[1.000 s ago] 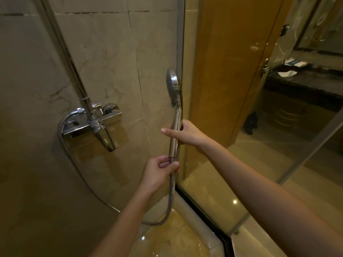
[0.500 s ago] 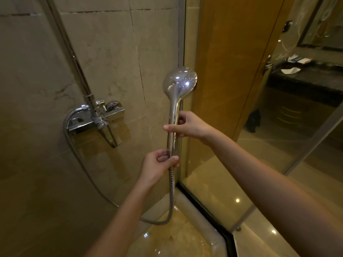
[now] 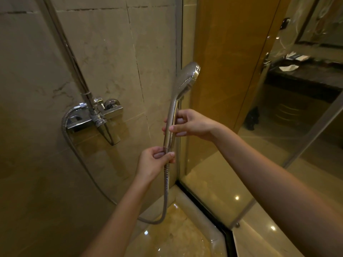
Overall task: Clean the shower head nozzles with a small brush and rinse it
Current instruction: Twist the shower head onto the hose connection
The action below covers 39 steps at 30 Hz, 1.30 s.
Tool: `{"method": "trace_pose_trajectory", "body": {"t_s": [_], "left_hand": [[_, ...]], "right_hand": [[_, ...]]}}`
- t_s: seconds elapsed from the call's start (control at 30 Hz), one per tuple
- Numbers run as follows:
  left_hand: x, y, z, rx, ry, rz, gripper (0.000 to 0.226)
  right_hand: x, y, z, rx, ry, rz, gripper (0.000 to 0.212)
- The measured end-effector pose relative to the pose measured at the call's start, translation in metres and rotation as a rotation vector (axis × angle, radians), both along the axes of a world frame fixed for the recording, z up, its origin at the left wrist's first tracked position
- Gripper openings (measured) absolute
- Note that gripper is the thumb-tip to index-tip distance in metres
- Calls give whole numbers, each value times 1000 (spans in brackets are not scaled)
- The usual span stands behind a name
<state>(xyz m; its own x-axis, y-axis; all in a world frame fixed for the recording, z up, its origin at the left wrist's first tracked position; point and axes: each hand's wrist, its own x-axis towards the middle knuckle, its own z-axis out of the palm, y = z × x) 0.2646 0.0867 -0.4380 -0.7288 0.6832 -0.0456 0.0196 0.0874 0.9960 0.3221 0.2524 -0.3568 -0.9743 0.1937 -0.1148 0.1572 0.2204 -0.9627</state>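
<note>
The chrome hand shower head (image 3: 186, 78) stands upright in front of the tiled wall, its round head at the top and its nozzle face turned away to the right, hidden from me. My right hand (image 3: 189, 125) grips the middle of its handle. My left hand (image 3: 154, 162) pinches the base of the handle where the ribbed metal hose (image 3: 166, 190) joins it. The hose loops down and back up to the mixer. No brush is in view.
A chrome wall mixer (image 3: 96, 115) with a spout and a riser pipe sits on the beige tiled wall at left. A glass shower partition (image 3: 222, 108) stands right behind the shower head. Beyond it lies a dark vanity counter (image 3: 304, 75) with white items. The wet shower floor (image 3: 176, 234) lies below.
The shower head has turned about its handle between my hands: edge-on a second ago, its chrome back then faced me, and it now points to the right. Both hands have kept their grip.
</note>
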Motion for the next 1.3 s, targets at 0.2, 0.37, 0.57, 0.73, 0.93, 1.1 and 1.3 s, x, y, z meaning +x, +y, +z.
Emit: {"method": "trace_pose_trajectory", "body": {"t_s": [0.2,0.37,0.57,0.73,0.93,1.1,1.3], "left_hand": [[5,2,2,11,26,75,17],[12,4,2,19,55,101,13],[15,5,5,38,74,27,6],[10,1,4,100,19,-80,9],[8,5,-7,77,75,-50,15],[10,11,-9,71,96,9,19],[8,4,10,132,-293,-399,15]], "right_hand": [[0,-5,-2,87,94,-38,28],[-3,-15,-3,222,140,-152,28],[-4,-21,-11,205,204,-257,44],[6,-4,-14,-321,108,63,43],[10,4,-23,-379,126,81,42],[9,-7,-25,-171,229,-31,27],[11,-9,-35,-394,231,-31,39]]}}
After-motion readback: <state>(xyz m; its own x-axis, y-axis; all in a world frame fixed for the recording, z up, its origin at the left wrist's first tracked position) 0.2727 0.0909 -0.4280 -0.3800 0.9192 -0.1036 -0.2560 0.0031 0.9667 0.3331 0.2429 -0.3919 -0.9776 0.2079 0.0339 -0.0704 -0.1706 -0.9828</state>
